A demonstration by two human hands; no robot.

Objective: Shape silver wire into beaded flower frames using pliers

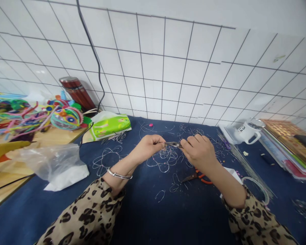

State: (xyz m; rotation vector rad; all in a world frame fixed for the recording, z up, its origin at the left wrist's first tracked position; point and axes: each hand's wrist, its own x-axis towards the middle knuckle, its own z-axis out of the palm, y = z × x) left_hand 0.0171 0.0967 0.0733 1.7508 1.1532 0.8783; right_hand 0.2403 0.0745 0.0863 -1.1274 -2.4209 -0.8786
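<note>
My right hand (198, 149) is closed round the handles of a pair of pliers (175, 144), whose jaws point left. Fingers pinched, my left hand (152, 146) meets the plier tip. It seems to hold a thin wire there, though the piece is too small to see well. Just below the pliers lies a tangle of silvery wire bent into petal-like loops (164, 163). Another looped wire flower (107, 159) rests to the left of my left forearm. Scissors with orange handles (203, 177) lie under my right wrist, near small bent wire pieces (175, 183).
A green tissue pack (111, 126), a plastic bag (61, 163) and a red-brown flask (78, 92) stand on the left. To the right are a white mug (248, 132), a bundle of straight wires (252, 170) and stacked books (288, 149). A tiled wall (153, 68) closes the back.
</note>
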